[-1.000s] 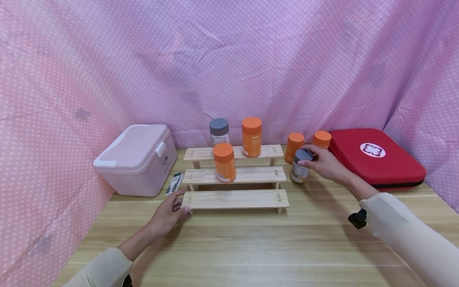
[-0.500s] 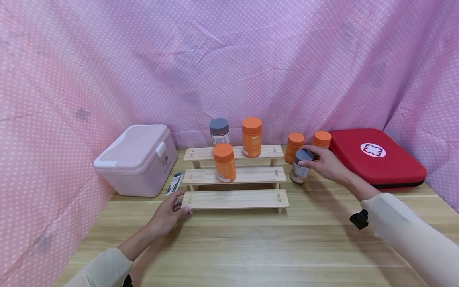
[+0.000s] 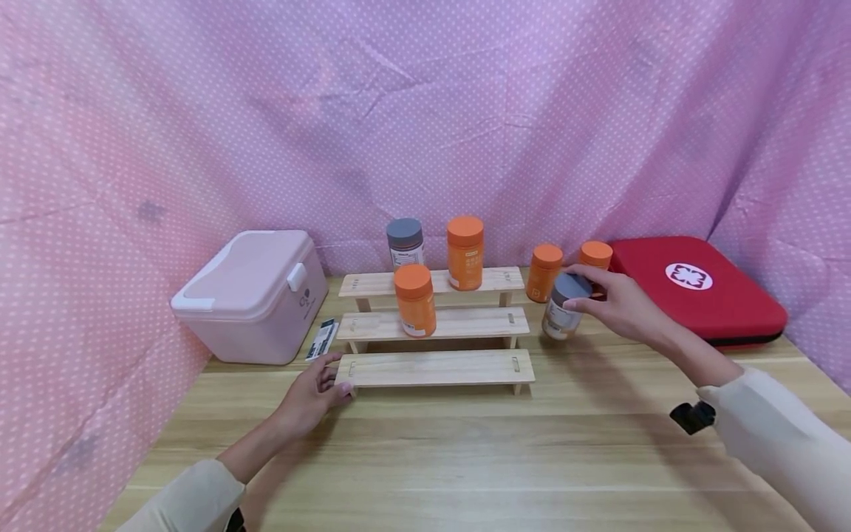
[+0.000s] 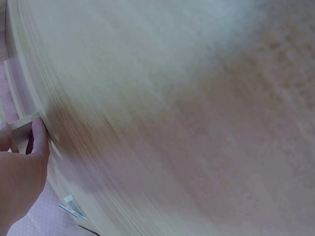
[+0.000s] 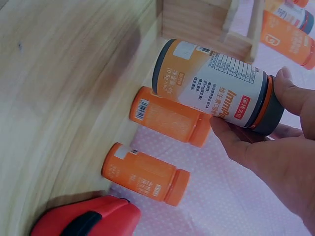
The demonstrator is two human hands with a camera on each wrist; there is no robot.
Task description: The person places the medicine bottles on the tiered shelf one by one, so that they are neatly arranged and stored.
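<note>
My right hand (image 3: 614,299) grips a grey-lidded supplement jar (image 3: 562,314) by its lid, just right of a three-step wooden display rack (image 3: 435,368). In the right wrist view the jar (image 5: 209,83) shows a printed orange and white label, and it is slightly tilted in the head view. My left hand (image 3: 312,395) pinches the left end of the rack's lowest step, thumb in front; in the left wrist view the fingers (image 4: 41,137) are at the board's end. On the top step stand another grey-lidded jar (image 3: 406,244) and an orange jar (image 3: 465,255). The middle step bears one orange jar (image 3: 415,303).
Two more orange jars (image 3: 544,275) (image 5: 145,172) stand behind the held one. A red first-aid case (image 3: 718,303) lies at the right. At the left are a pink lidded box (image 3: 255,295) and a small flat packet (image 3: 323,340). A pink dotted cloth (image 3: 425,133) hangs behind.
The grey-lidded jar in my right hand has shifted slightly right and tilted, and the right forearm has moved right. My left hand has stayed on the rack.
</note>
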